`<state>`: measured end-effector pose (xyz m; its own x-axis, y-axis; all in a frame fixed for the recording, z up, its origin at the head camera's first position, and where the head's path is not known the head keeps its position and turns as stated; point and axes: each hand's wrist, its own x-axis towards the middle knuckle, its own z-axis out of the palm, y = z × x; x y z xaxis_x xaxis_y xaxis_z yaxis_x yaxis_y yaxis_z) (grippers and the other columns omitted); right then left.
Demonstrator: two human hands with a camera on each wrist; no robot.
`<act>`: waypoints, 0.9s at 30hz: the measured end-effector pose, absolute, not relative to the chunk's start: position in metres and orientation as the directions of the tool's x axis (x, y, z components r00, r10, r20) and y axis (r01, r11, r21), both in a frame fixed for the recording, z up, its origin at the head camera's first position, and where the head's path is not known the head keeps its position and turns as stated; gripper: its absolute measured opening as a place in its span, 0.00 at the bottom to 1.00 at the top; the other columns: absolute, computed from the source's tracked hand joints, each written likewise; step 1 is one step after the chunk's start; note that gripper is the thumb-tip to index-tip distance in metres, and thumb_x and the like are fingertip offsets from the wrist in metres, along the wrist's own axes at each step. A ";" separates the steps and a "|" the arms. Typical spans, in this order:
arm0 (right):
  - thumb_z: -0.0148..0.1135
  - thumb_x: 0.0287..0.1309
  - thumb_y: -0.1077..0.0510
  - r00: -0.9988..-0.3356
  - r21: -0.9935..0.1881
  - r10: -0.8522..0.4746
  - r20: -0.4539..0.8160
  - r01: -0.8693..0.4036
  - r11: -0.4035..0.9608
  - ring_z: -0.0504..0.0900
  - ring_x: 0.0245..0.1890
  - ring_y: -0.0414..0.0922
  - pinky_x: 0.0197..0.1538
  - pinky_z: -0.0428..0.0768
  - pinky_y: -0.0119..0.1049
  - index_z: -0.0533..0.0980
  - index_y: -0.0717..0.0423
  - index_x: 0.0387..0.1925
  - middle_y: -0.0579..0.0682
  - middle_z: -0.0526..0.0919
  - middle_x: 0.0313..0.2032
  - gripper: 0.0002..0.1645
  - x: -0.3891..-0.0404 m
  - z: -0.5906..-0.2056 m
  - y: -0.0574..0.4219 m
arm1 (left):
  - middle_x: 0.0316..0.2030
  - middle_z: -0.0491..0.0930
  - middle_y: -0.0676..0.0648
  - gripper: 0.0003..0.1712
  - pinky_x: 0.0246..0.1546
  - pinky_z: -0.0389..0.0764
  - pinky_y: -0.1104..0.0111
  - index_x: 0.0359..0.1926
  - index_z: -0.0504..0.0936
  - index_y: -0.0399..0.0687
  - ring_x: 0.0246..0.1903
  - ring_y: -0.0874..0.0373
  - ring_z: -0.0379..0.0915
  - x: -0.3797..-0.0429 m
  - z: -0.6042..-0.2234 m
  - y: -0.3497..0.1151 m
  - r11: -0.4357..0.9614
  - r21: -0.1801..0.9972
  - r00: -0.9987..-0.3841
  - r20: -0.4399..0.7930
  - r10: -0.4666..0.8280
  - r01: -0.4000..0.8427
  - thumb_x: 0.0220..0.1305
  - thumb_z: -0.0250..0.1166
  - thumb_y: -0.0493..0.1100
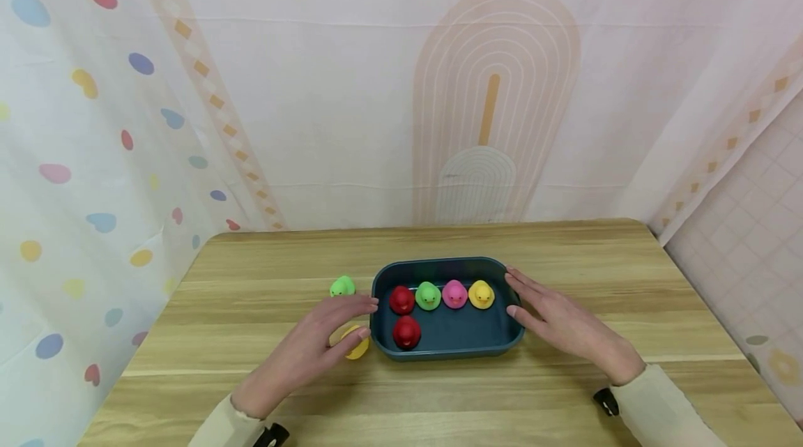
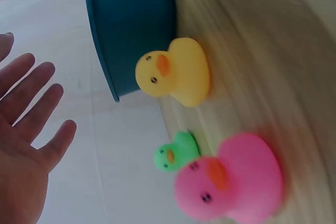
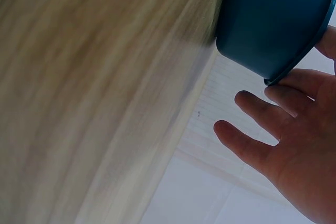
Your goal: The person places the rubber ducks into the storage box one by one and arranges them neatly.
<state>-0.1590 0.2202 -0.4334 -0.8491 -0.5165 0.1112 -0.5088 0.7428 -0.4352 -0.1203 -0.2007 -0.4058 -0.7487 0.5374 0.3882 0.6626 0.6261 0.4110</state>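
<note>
A dark teal box holds several rubber ducks: two red ducks at its left end, and a green duck, a pink duck and a yellow duck in the back row. My left hand, fingers extended, hovers by the box's left end. Beneath and beside it stand a loose yellow duck, a loose green duck and a loose pink duck; the hand hides the pink one in the head view. At the right rim, my right hand touches the box with straight fingers.
The box and loose ducks stand on a wooden table. A patterned curtain hangs behind the table's back edge and along the left side. Light tiled-pattern cloth hangs on the right.
</note>
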 end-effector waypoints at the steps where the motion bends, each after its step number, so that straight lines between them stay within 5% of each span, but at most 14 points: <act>1: 0.51 0.79 0.41 -0.849 -0.436 -0.517 0.110 -0.509 0.742 0.67 0.73 0.59 0.69 0.70 0.58 0.61 0.62 0.78 0.56 0.58 0.79 0.39 -0.159 -0.433 0.220 | 0.62 0.81 0.51 0.20 0.62 0.78 0.49 0.61 0.84 0.50 0.64 0.51 0.75 -0.119 -0.407 -0.203 0.633 0.408 -0.753 0.387 0.532 0.658 0.70 0.69 0.44; 10: 0.51 0.79 0.41 -0.851 -0.445 -0.514 0.105 -0.503 0.741 0.66 0.73 0.59 0.70 0.70 0.58 0.61 0.62 0.78 0.57 0.58 0.79 0.39 -0.159 -0.434 0.220 | 0.67 0.77 0.50 0.26 0.62 0.75 0.46 0.67 0.80 0.56 0.67 0.48 0.71 -0.109 -0.415 -0.227 0.683 0.376 -0.775 0.393 0.495 0.626 0.69 0.70 0.43; 16: 0.51 0.79 0.41 -0.851 -0.448 -0.514 0.106 -0.502 0.740 0.66 0.74 0.59 0.70 0.69 0.58 0.61 0.62 0.78 0.57 0.57 0.79 0.39 -0.159 -0.434 0.220 | 0.68 0.75 0.51 0.31 0.70 0.66 0.67 0.69 0.77 0.56 0.67 0.46 0.71 -0.103 -0.421 -0.242 0.687 0.329 -0.754 0.402 0.519 0.648 0.65 0.72 0.42; 22: 0.51 0.79 0.41 -0.850 -0.447 -0.515 0.108 -0.504 0.739 0.66 0.73 0.59 0.70 0.70 0.58 0.61 0.62 0.78 0.56 0.57 0.79 0.39 -0.159 -0.433 0.220 | 0.69 0.74 0.48 0.33 0.70 0.66 0.66 0.70 0.76 0.55 0.68 0.46 0.69 -0.099 -0.427 -0.262 0.716 0.313 -0.776 0.353 0.523 0.625 0.64 0.73 0.45; 27: 0.51 0.79 0.42 -0.848 -0.444 -0.517 0.112 -0.509 0.738 0.67 0.73 0.59 0.69 0.70 0.57 0.61 0.62 0.78 0.56 0.57 0.79 0.39 -0.159 -0.434 0.220 | 0.70 0.74 0.49 0.32 0.70 0.58 0.76 0.69 0.77 0.53 0.69 0.46 0.68 -0.097 -0.432 -0.276 0.743 0.322 -0.808 0.306 0.504 0.586 0.65 0.73 0.48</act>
